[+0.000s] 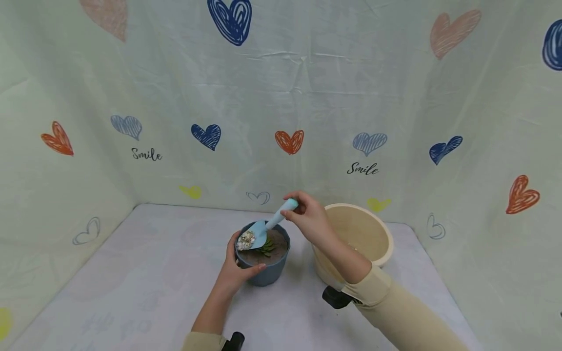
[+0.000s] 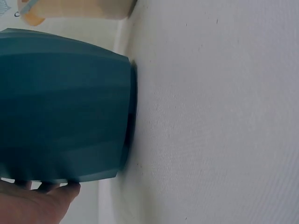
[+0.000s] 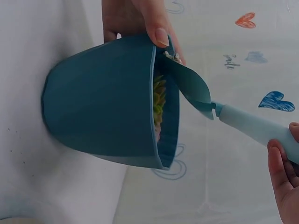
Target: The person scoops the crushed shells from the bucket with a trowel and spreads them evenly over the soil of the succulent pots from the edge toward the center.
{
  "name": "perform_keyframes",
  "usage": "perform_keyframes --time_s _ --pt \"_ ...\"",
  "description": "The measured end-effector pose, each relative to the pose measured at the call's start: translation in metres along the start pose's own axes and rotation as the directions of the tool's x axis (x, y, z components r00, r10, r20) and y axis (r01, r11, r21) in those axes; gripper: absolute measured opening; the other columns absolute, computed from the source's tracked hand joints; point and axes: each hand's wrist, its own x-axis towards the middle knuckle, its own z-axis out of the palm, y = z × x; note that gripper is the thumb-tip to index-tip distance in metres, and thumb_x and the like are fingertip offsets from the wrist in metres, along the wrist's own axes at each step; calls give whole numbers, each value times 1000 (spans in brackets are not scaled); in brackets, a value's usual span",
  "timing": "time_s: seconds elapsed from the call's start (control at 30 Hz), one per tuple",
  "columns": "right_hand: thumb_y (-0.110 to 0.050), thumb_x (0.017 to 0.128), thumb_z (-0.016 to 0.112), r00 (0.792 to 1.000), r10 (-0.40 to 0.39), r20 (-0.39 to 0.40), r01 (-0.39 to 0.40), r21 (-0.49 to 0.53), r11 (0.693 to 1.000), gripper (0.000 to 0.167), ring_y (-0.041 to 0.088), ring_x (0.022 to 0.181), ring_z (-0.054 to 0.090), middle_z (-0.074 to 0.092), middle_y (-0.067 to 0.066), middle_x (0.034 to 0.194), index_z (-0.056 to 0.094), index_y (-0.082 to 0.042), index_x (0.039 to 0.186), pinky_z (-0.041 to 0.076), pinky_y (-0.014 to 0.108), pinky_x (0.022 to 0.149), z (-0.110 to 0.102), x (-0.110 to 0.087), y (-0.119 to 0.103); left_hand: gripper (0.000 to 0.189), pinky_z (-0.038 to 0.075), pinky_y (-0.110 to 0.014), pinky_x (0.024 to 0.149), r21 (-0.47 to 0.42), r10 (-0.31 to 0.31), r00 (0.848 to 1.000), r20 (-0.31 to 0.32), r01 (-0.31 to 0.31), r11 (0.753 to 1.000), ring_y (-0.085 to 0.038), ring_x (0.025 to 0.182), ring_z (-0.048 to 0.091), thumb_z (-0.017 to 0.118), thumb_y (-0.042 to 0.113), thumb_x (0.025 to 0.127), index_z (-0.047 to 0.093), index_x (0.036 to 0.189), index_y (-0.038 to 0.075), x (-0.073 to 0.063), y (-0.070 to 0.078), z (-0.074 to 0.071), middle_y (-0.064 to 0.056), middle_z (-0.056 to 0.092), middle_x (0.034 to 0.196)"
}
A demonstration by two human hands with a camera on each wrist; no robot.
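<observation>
A blue-grey flower pot (image 1: pixel 269 277) stands on the table with soil and a small green succulent (image 1: pixel 267 247) inside. My left hand (image 1: pixel 233 271) grips the pot's left side, the thumb at the near rim and the fingers round the far side. In my right hand (image 1: pixel 312 218) is the handle of a light blue trowel (image 1: pixel 278 216), pinched between thumb and fingers. Its blade slants down over the pot's left part and carries pale, grainy pebbles (image 1: pixel 246 240). From the right wrist view, the blade (image 3: pixel 190 86) dips in at the pot's rim beside the succulent (image 3: pixel 159 100).
A larger cream bucket (image 1: pixel 359 229) stands right of the pot, partly behind my right forearm. The white-covered table (image 1: pixel 145 273) meets a curtain (image 1: pixel 246 97) printed with hearts at the back. A few dark specks lie on the cloth.
</observation>
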Motion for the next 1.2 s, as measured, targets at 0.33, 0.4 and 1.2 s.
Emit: perform_keyframes --time_s 0.33,0.4,1.2 --pt "-3 88 72 997 -60 49 64 -86 994 29 17 79 64 67 8 94 65 -5 115 53 30 68 1 2 -10 115 20 -67 107 -42 23 1000 -6 -23 999 -45 143 6 85 20 73 7 157 22 -3 -2 3 -22 10 159" --pt "-4 88 71 996 -64 65 71 -100 992 29 17 79 64 67 7 94 64 -5 116 53 29 68 1 2 -11 115 20 -67 107 -47 19 1000 -5 -19 999 -45 144 6 85 20 74 6 157 23 -4 -2 3 -22 10 159" --pt "-5 89 71 983 -155 100 174 -217 961 29 18 76 64 66 8 94 64 -5 117 53 29 65 -3 7 -16 117 18 -67 107 -26 -13 1000 -26 13 1000 -44 144 8 87 25 72 7 157 26 -5 1 5 -19 13 159"
